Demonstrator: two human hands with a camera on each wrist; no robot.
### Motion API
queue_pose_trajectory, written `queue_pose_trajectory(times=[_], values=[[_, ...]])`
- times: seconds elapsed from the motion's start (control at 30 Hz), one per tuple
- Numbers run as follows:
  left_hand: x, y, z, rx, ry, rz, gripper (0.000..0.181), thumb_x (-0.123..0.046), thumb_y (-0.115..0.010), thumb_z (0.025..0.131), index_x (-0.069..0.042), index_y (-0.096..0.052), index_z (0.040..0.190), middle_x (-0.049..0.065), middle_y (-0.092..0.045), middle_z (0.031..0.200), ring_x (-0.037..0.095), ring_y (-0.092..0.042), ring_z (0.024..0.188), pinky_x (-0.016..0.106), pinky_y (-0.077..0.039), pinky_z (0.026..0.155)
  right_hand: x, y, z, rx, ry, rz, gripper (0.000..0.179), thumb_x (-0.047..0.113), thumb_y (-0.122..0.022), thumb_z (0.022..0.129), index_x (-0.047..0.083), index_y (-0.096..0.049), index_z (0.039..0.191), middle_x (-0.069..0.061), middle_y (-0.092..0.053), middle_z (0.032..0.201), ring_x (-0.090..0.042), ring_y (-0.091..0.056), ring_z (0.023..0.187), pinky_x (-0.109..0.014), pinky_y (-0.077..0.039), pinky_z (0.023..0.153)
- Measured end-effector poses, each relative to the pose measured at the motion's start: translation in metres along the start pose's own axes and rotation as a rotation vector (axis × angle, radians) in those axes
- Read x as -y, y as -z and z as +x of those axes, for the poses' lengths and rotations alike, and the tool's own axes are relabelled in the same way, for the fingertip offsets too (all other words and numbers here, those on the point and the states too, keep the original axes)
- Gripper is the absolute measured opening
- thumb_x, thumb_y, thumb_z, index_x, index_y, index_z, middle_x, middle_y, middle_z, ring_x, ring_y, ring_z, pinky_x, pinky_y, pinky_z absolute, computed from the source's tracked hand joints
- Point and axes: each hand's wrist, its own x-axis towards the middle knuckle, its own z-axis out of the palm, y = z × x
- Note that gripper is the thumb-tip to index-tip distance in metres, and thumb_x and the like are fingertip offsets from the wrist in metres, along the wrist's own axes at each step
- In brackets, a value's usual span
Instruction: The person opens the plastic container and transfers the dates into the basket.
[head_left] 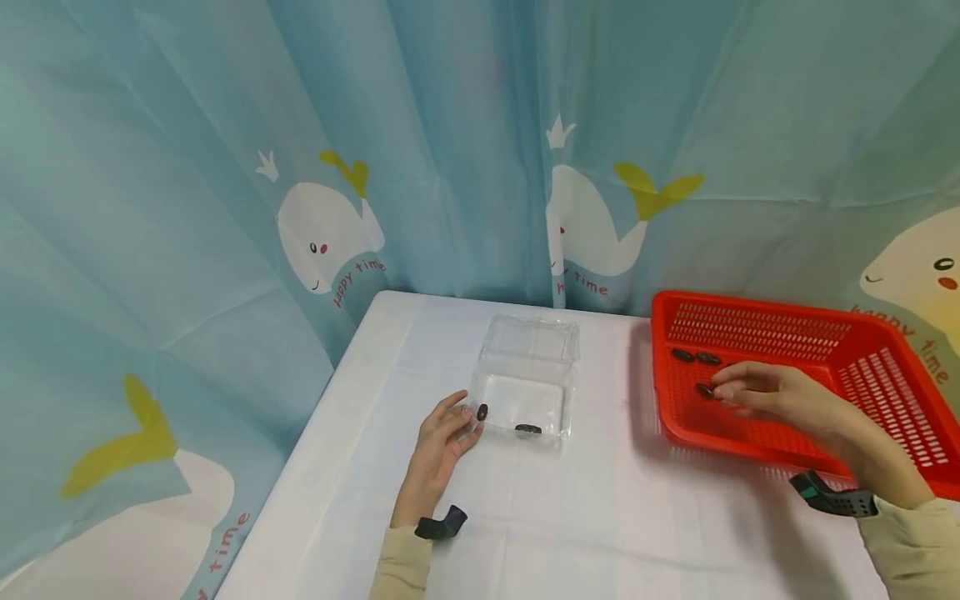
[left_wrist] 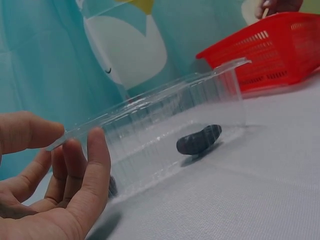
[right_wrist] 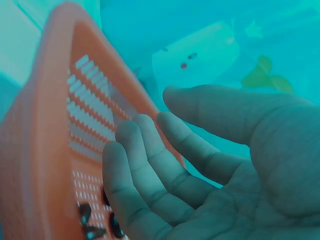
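My left hand (head_left: pixel 437 446) pinches the left rim of a clear plastic box (left_wrist: pixel 165 100) between thumb and fingers. The box's hinged lid (head_left: pixel 531 338) lies folded back towards the curtain. Inside the box are two small dark oblong pieces, one piece (head_left: pixel 482 412) by the left fingertips and another piece (head_left: pixel 528 429) along the near wall. My right hand (head_left: pixel 795 404) hangs over the red basket (head_left: pixel 667 417), its fingers loosely bent and the thumb apart from them in the right wrist view. Close to those fingertips in the head view is a dark oblong piece (head_left: pixel 703 390).
More dark oblong pieces (head_left: pixel 695 357) lie on the basket floor near its far left corner. Beneath everything is a table with a white cloth (head_left: pixel 585 517). A blue curtain (head_left: pixel 465 167) with whale prints hangs directly behind the table and along its left side.
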Motion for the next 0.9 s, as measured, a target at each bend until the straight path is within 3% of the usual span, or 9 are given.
queue_pose_trajectory(times=[0.17,0.4,0.67,0.9], values=[[0.000,0.000,0.000,-0.002,-0.001,0.006,0.049,-0.005,-0.057,0.097,-0.006,-0.043,0.144,0.004,-0.053,0.107,0.014,-0.058,0.098,0.033,-0.057,0.096,0.008,-0.019,-0.001,0.026,0.025,0.041,0.036,0.018,-0.057,0.100,0.002,-0.051,0.132,0.010,-0.069,0.112,-0.010,-0.068,0.102,-0.026,-0.060,0.084],[0.000,0.001,-0.001,0.011,-0.002,0.018,0.050,-0.005,-0.057,0.097,-0.006,-0.042,0.145,0.007,-0.052,0.112,0.020,-0.060,0.107,0.033,-0.057,0.096,0.014,-0.045,0.002,0.044,0.068,0.046,0.036,0.018,-0.058,0.099,0.002,-0.052,0.131,-0.007,-0.069,0.116,-0.013,-0.067,0.103,-0.023,-0.059,0.086],[0.001,0.001,-0.002,0.012,0.007,0.026,0.051,-0.007,-0.057,0.097,-0.006,-0.041,0.145,0.008,-0.050,0.112,0.014,-0.057,0.098,0.032,-0.057,0.095,0.021,-0.066,0.003,-0.008,0.109,0.030,0.035,0.023,-0.061,0.098,0.007,-0.056,0.128,-0.012,-0.067,0.119,-0.011,-0.067,0.105,-0.021,-0.058,0.086],[0.001,-0.001,-0.001,0.013,0.002,0.029,0.050,-0.008,-0.056,0.099,-0.006,-0.040,0.146,0.006,-0.050,0.111,0.012,-0.057,0.096,0.031,-0.057,0.094,0.033,-0.077,0.006,-0.035,0.136,0.044,0.033,0.024,-0.061,0.098,0.010,-0.056,0.127,-0.004,-0.067,0.117,-0.012,-0.067,0.104,-0.021,-0.058,0.087]])
